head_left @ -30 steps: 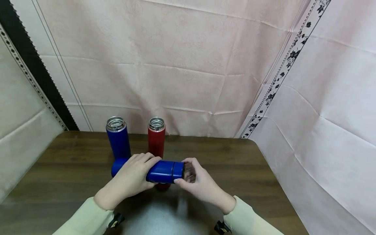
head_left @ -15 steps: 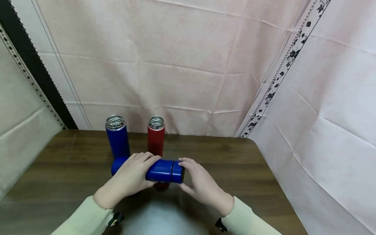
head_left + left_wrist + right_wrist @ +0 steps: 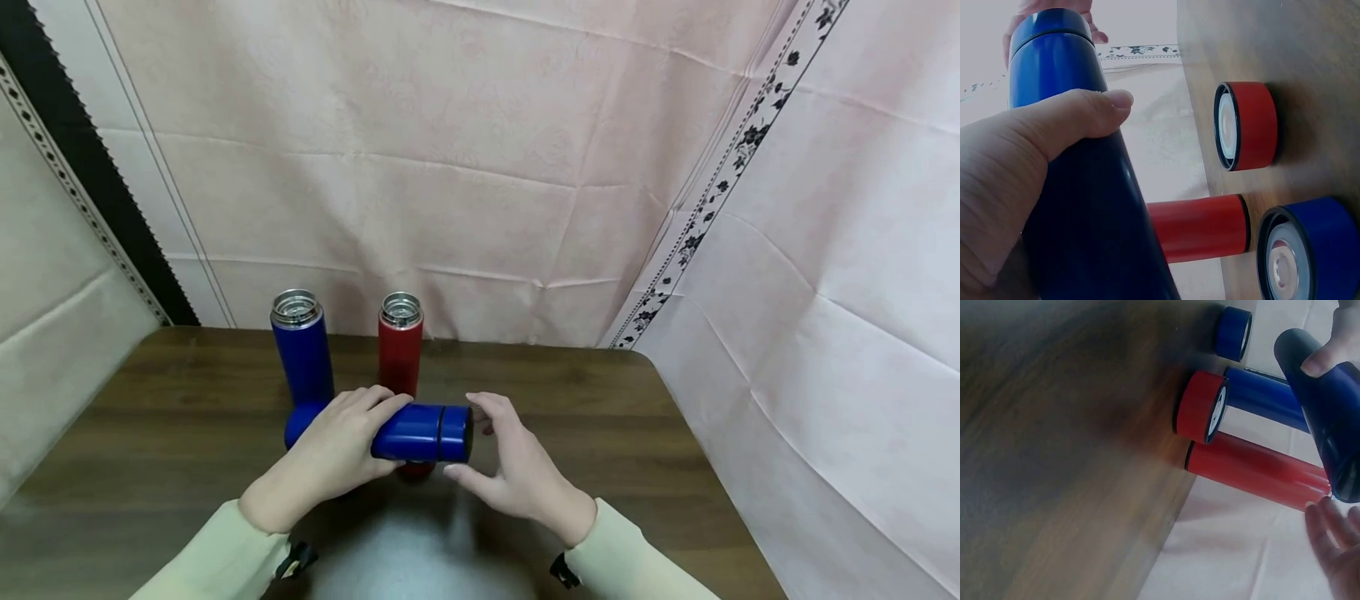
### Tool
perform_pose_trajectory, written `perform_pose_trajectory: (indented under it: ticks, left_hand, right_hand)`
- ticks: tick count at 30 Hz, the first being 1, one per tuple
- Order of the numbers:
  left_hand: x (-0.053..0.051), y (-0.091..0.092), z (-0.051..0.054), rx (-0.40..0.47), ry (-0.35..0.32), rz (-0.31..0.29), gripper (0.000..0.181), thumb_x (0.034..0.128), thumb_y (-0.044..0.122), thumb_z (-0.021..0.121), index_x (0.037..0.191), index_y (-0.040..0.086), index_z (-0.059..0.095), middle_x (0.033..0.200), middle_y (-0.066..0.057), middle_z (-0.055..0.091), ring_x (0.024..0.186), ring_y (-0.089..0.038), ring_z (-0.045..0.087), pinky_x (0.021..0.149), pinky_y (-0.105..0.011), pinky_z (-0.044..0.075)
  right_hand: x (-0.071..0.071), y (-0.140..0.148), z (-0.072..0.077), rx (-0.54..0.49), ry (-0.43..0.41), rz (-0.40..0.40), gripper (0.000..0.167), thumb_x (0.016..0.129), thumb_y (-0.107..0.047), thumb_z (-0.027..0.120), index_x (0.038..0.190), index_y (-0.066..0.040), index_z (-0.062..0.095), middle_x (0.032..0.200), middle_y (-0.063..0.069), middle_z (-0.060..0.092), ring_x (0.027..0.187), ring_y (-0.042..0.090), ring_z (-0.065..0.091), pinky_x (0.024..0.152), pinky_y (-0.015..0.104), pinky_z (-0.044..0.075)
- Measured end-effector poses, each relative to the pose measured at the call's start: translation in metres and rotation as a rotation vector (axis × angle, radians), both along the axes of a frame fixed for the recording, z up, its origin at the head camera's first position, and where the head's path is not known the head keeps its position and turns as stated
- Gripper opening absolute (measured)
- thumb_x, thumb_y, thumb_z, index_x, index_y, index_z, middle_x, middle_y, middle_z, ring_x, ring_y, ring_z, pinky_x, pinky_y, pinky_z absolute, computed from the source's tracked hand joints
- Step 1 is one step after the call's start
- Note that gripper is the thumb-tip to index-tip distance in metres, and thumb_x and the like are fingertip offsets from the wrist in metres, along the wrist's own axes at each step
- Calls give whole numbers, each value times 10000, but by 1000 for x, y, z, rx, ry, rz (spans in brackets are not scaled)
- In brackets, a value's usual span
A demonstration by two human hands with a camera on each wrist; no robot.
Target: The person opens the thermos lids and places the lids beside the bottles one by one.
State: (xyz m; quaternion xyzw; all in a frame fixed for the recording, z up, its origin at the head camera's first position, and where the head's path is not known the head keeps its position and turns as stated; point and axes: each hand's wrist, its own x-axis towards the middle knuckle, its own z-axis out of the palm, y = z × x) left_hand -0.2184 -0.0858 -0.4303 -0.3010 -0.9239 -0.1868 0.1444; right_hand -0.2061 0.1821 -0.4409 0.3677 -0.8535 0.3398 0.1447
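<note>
My left hand (image 3: 337, 450) grips a blue thermos bottle (image 3: 411, 433) round its body and holds it sideways above the table. Its blue lid (image 3: 455, 433) sits on the right end, a dark seam between lid and body. Around that end my right hand (image 3: 517, 471) is spread, thumb below and fingers above; whether a fingertip touches it I cannot tell. Behind stand a topless blue bottle (image 3: 303, 358) and a topless red bottle (image 3: 400, 354), steel necks showing. A red lid (image 3: 1257, 125) and a blue lid (image 3: 1325, 247) rest on the table, mostly hidden in the head view.
The wooden table (image 3: 600, 417) has rounded far corners. Pale cloth (image 3: 480, 167) hangs behind it and at both sides, with a floral border strip (image 3: 690, 237) on the right. Both standing bottles are near the far edge, just beyond the held one.
A second ago my right fingers were round the held bottle's lid end, with a blur there; they have since loosened and spread. The left hand and its bottle stay nearly in place.
</note>
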Motion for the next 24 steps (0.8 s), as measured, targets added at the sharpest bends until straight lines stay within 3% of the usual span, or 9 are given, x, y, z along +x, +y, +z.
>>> perform_pose_trajectory:
  ticks: [5, 8, 10, 15, 24]
  left_hand:
    - [-1, 3, -2, 0, 72, -25, 783, 657, 361, 894, 1331, 152, 556, 1202, -62, 583, 1092, -286, 550, 982, -532, 411]
    - [-1, 4, -3, -5, 116, -39, 780, 655, 335, 897, 1329, 132, 561, 1203, -84, 581, 1104, -300, 542, 986, -536, 404]
    - [-1, 4, -3, -7, 126, -40, 782, 655, 328, 898, 1331, 130, 559, 1206, -90, 581, 1110, -304, 541, 988, -542, 401]
    - [-1, 5, -3, -15, 84, -34, 786, 669, 333, 890, 1352, 164, 540, 1222, -72, 576, 1117, -295, 535, 993, -553, 396]
    - [-2, 6, -2, -15, 62, -40, 782, 683, 362, 877, 1357, 177, 530, 1224, -52, 571, 1114, -280, 530, 999, -543, 392]
  right_hand:
    - [7, -2, 4, -79, -361, -72, 655, 920, -456, 616, 1448, -303, 259, 1299, -43, 444, 1023, 140, 551, 838, 336, 513]
    - [8, -5, 8, -162, -569, -66, 532, 962, -438, 559, 1411, -304, 307, 1255, 14, 465, 967, 184, 584, 772, 357, 545]
    - [9, -7, 9, -206, -658, -65, 487, 967, -441, 552, 1379, -281, 345, 1213, 51, 473, 939, 217, 602, 710, 370, 563]
    - [10, -9, 12, -243, -712, -83, 468, 941, -451, 594, 1320, -257, 400, 1156, 88, 491, 887, 261, 614, 592, 387, 569]
    - [9, -5, 13, -200, -596, -108, 519, 899, -440, 663, 1323, -272, 415, 1108, 36, 561, 873, 199, 606, 687, 354, 561]
